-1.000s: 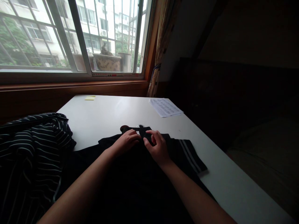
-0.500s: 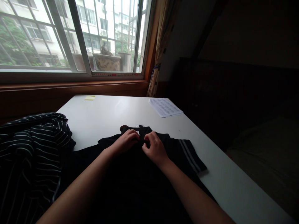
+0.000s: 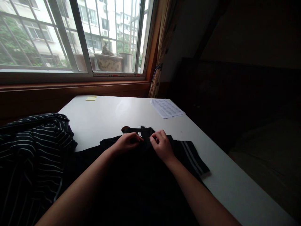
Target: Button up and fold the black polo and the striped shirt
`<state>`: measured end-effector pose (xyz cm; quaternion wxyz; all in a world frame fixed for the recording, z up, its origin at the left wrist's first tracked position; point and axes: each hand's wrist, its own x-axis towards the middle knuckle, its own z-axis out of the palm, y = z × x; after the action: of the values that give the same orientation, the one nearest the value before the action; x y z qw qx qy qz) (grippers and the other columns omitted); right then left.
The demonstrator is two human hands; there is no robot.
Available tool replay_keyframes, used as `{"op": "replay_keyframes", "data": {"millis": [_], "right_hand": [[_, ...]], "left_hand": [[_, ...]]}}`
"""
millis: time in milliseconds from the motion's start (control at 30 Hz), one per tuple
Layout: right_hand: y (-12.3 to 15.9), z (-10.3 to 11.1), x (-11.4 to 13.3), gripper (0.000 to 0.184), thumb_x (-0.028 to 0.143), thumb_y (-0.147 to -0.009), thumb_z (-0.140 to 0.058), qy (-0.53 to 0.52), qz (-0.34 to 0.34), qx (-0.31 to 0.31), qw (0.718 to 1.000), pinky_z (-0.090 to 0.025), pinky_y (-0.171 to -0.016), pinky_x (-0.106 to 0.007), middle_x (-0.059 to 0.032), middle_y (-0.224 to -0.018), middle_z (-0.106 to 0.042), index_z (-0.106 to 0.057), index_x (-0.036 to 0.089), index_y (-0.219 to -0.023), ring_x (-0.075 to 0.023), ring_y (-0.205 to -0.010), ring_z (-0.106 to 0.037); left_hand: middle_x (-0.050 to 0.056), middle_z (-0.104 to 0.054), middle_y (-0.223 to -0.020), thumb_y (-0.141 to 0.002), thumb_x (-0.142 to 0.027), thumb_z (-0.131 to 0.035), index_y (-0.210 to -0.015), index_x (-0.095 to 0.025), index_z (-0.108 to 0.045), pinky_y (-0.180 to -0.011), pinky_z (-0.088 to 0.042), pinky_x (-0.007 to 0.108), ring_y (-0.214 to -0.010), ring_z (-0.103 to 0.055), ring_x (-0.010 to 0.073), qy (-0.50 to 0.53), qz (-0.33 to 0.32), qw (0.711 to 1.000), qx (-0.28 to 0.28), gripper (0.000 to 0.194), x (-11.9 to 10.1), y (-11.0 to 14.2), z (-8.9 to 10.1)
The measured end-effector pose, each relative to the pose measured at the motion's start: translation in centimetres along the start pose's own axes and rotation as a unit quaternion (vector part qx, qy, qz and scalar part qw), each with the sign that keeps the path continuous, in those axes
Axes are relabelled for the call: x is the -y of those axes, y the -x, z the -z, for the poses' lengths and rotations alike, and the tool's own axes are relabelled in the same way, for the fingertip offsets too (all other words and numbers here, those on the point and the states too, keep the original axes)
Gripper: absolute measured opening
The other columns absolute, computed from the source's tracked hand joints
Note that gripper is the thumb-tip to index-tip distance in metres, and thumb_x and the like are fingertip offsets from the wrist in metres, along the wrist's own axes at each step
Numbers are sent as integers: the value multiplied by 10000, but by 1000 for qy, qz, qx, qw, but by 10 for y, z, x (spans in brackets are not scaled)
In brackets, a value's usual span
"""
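A black short-sleeved shirt [image 3: 138, 185] lies spread over the near part of the white table [image 3: 113, 111], its collar pointing away from me. Two grey stripes run along the sleeve at the right. My left hand [image 3: 129, 142] is closed at the left side of the neck opening, thumb and fingers pinching the dark cloth. On the collar's right side, my right hand [image 3: 162, 145] has its fingertips bent together on the cloth. Just beyond the collar a brown rounded thing [image 3: 125, 129] and a pale rounded thing [image 3: 142, 127] peek out, mostly hidden.
To the left is a heap of black-and-white striped cloth [image 3: 39, 147]. Printed sheets of paper [image 3: 166, 108] lie by the table's right edge, and a yellow sticky note [image 3: 91, 98] sits at the far left corner. Behind the table are a barred window [image 3: 110, 37] and a tied curtain [image 3: 157, 75].
My right hand has moved a little to the right, widening the gap between the hands at the collar. My left hand stays nearly where it was, its fingers slightly lower.
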<state>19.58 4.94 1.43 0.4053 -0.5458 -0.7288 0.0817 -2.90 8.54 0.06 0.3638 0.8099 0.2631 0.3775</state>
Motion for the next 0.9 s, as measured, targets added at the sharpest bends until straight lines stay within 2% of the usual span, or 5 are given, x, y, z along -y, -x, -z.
{"op": "replay_keyframes", "data": {"millis": [167,367,533,700,900], "right_hand": [[-8,4,-12,115,310,-787,-634,-60,-139,85,985,-463,-638,-296,35,-660,-548,-645,232,-871,-158,-613,-568],[-11,9,-12,359,267,-652,-730,-283,-251,127,917,-520,-721,-325,-22,-924,-631,-673,204,-1002,-179,-786,-634],[-9,4,-6,418,198,-611,-730,-307,-235,91,918,-491,-847,-367,-45,-982,-636,-690,196,-1027,-206,-919,-624],[-6,-9,-6,458,178,-641,-724,-321,-203,67,923,-502,-846,-352,-29,-978,-635,-659,212,-1093,-189,-894,-637],[-3,-10,-1,407,85,-738,-609,-136,-44,4,990,-514,-805,-331,-18,-969,-568,-670,256,-1102,-159,-803,-599]], "left_hand": [[84,-730,-1032,-808,-113,-641,-879,-158,-617,-878,-524,327,-980,-681,206,17,0,1000,0,88,-4,0,1],[74,-727,-1000,-854,-156,-625,-924,-156,-647,-872,-520,327,-945,-679,198,31,5,999,7,74,-6,0,0],[45,-722,-964,-865,-210,-643,-964,-180,-688,-846,-512,319,-889,-666,187,-27,25,999,1,113,0,-2,-2],[43,-716,-935,-850,-229,-666,-950,-176,-698,-822,-508,312,-865,-658,189,-37,31,999,-11,117,2,-4,-5],[55,-707,-935,-843,-229,-674,-944,-155,-698,-832,-509,316,-879,-657,193,8,39,999,-3,128,-7,-6,-5]]}}
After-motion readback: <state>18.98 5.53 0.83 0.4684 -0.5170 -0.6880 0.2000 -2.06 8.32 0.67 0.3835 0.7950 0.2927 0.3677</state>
